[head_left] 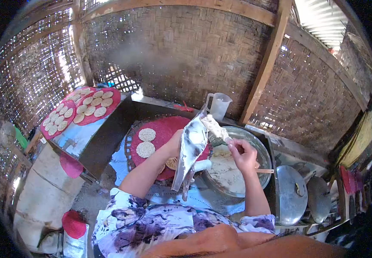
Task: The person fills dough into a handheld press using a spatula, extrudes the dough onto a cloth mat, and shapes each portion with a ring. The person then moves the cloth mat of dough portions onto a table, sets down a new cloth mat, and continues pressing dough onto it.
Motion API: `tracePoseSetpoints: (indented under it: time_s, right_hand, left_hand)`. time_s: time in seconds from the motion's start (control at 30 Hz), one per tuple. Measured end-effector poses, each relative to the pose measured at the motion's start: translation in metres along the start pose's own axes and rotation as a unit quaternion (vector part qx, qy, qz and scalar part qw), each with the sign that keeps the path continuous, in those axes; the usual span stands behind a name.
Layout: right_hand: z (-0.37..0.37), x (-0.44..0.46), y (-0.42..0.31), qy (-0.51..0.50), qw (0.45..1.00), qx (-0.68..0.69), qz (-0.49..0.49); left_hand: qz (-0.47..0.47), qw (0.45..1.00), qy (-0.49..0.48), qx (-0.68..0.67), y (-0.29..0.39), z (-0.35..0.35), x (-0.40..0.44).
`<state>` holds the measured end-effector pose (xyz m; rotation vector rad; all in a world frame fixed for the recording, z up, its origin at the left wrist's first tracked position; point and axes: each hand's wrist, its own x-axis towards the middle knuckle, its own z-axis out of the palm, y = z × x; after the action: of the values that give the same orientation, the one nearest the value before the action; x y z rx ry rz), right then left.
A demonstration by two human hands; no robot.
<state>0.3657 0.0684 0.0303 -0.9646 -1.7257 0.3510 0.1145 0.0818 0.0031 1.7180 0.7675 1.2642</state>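
Head view showed your patterned sleeves [121, 203] nearest, with both of your forearms reaching forward over the work. Your left hand [177, 144] had its grip closed around the side of a clear, smeared plastic bag [194, 139], partly hidden behind it; the bag hung at a slant, its mouth uppermost. Your right hand [242, 154] held a utensil [228, 140] in a narrow pinch of thumb and fingers, and a thick lump of pale dough [214, 127] coated its far end, right at the mouth of the bag. Below your right hand sat a wide metal bowl [261, 146] with more pale dough [227, 175] in it, and a wooden stick [264, 171] crossed its right rim. Left of the bowl, partly behind your left forearm, a red mat [169, 127] carried pale, round pieces [146, 149]. To the right of the bowl, two metal lids [291, 195] stood side by side. Beyond the bowl was a translucent jug [220, 106], while at far left a counter [76, 139] bore red mats [115, 103] covered in more rounds [58, 119]. Behind everything rose a woven wall [186, 60], braced by a wooden post [267, 64].
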Motion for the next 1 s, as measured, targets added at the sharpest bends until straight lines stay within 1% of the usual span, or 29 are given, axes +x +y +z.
tracePoseSetpoints:
  time_s: [0.03,0.1,0.13,0.17,0.2,0.23,0.27,0.3,0.33,0.37,0.4,0.47,0.5,0.6,0.67,0.7,0.77,0.8,0.83,0.87,0.9,0.93,0.97,1.0]
  right_hand:
    - [-0.003,-0.004,-0.005,-0.029,1.000,-0.005,0.006]
    - [-0.008,-0.014,-0.013,-0.091,0.996,-0.014,0.014]
    - [-0.010,-0.019,-0.013,-0.115,0.993,0.028,0.011]
    - [-0.014,-0.023,-0.010,-0.138,0.988,0.070,0.009]
    - [-0.018,-0.024,-0.006,-0.161,0.981,0.112,0.006]
    - [-0.019,-0.023,0.004,-0.180,0.968,0.172,0.039]
    - [-0.021,-0.016,0.006,-0.157,0.975,0.155,0.038]
    - [-0.020,-0.011,0.005,-0.131,0.976,0.160,0.066]
    - [-0.019,-0.006,0.001,-0.103,0.977,0.164,0.094]
    - [-0.016,-0.002,0.004,-0.085,0.981,0.142,0.102]
    - [-0.013,0.000,0.006,-0.074,0.986,0.117,0.088]
    - [-0.008,0.005,0.013,-0.055,0.994,0.070,0.055]
    - [-0.008,0.006,0.008,-0.045,0.995,0.085,0.016]
    - [-0.014,0.002,0.009,-0.084,0.996,0.032,-0.016]
    - [-0.016,-0.006,0.009,-0.106,0.994,0.026,-0.014]
    - [-0.018,-0.010,0.010,-0.116,0.993,0.024,-0.013]
    - [-0.028,-0.015,0.011,-0.157,0.986,0.044,-0.017]
    - [-0.033,-0.017,0.013,-0.178,0.982,0.054,-0.018]
    - [-0.034,-0.019,0.017,-0.161,0.970,0.174,0.047]
    - [-0.038,-0.016,0.019,-0.128,0.971,0.193,0.051]
    - [-0.040,-0.015,0.023,-0.096,0.966,0.222,0.094]
    - [-0.041,-0.014,0.026,-0.064,0.956,0.250,0.137]
    - [-0.036,-0.014,0.031,-0.061,0.957,0.258,0.116]
    - [-0.030,-0.015,0.033,-0.088,0.957,0.258,0.103]
  left_hand:
    - [-0.005,1.000,0.005,-0.009,0.000,0.001,0.001]
    - [-0.075,0.993,0.049,-0.078,-0.001,-0.006,0.002]
    - [-0.044,0.996,0.033,-0.073,-0.012,-0.015,0.003]
    - [-0.013,0.997,0.017,-0.067,-0.004,-0.020,0.005]
    - [-0.057,0.988,0.032,-0.142,0.002,-0.018,0.002]
    - [-0.099,0.970,0.053,-0.217,0.009,-0.016,0.000]
    - [-0.133,0.954,0.024,-0.267,0.014,-0.018,-0.001]
    - [-0.170,0.935,-0.002,-0.313,0.020,-0.019,-0.001]
    - [-0.247,0.866,-0.025,-0.434,0.027,-0.019,-0.001]
    - [-0.236,0.908,-0.013,-0.345,0.024,-0.014,0.000]
    - [-0.222,0.941,-0.001,-0.253,0.020,-0.007,0.000]
    - [-0.178,0.976,-0.001,-0.129,-0.001,-0.003,0.007]
    - [-0.151,0.984,-0.013,-0.098,-0.022,-0.005,0.013]
    - [-0.234,0.964,-0.016,-0.126,0.010,-0.002,0.002]
    - [-0.281,0.937,-0.012,-0.206,0.028,-0.005,0.001]
    - [-0.253,0.940,0.024,-0.225,0.026,-0.002,-0.004]
    - [-0.093,0.987,0.067,-0.112,-0.013,-0.012,0.010]
    - [-0.108,0.980,0.088,-0.141,0.004,-0.012,0.008]
    - [-0.123,0.972,0.110,-0.169,0.020,-0.011,0.007]
    - [-0.232,0.922,0.130,-0.280,0.068,-0.009,-0.004]
    - [-0.064,0.964,0.030,-0.255,0.043,-0.028,-0.005]
    - [0.106,0.968,-0.071,-0.218,0.037,-0.038,-0.003]
    - [0.101,0.940,-0.063,-0.320,0.030,-0.040,-0.004]
    - [0.099,0.901,-0.055,-0.418,0.041,-0.035,-0.005]
